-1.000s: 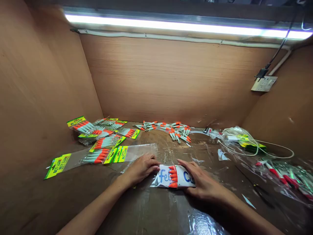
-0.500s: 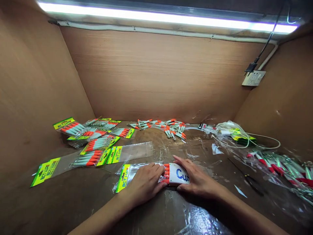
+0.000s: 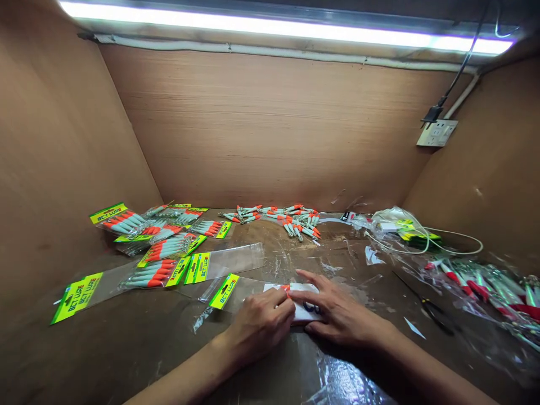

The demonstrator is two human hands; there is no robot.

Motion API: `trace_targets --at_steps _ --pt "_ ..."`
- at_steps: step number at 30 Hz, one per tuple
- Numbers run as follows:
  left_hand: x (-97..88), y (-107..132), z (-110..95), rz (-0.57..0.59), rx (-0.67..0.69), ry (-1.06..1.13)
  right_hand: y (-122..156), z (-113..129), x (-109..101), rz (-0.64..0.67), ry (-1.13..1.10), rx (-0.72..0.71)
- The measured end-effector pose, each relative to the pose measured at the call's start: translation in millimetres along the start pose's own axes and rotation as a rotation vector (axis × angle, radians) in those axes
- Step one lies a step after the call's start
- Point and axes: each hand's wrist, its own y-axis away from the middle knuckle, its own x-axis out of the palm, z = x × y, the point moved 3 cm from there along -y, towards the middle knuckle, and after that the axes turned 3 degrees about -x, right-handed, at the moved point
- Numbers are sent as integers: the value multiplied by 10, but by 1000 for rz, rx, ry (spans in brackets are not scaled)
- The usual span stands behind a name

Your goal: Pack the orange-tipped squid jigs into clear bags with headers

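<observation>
From here, the right hand (image 3: pixel 337 312) grasps a white lettered block (image 3: pixel 302 314) on the table (image 3: pixel 274 378); the left hand (image 3: pixel 267 318) curls at its orange lure tips (image 3: pixel 286 288), though I can't tell what it's gripping.

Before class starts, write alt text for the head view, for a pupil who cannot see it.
A person's left hand and right hand work close together at a white lettered block on a brown worktop. Bagged orange-tipped lures lie to the left, loose lures behind, a dark-handled tool to the right.
</observation>
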Motion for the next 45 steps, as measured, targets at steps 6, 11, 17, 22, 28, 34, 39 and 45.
trace_targets --at_steps 6,11,17,22,28,34,39,45 --pt "-61 69 414 53 -154 159 47 -109 -49 -81 -36 7" --pt "66 168 654 254 -240 143 71 -180 -39 -85 -8 24" --pt "67 137 535 307 -235 108 57 -193 -42 -91 9 18" --pt "79 138 540 287 -219 89 44 -134 -55 -121 -12 3" --pt "83 143 540 272 -180 94 83 -271 -135 -75 -63 17" --pt "70 137 524 273 -185 90 91 -261 -129 -85 -86 43" --pt "54 126 512 286 -190 92 90 -174 -83 -85 -77 45" --pt "64 124 508 280 -189 103 110 -303 -115 -58 -107 96"
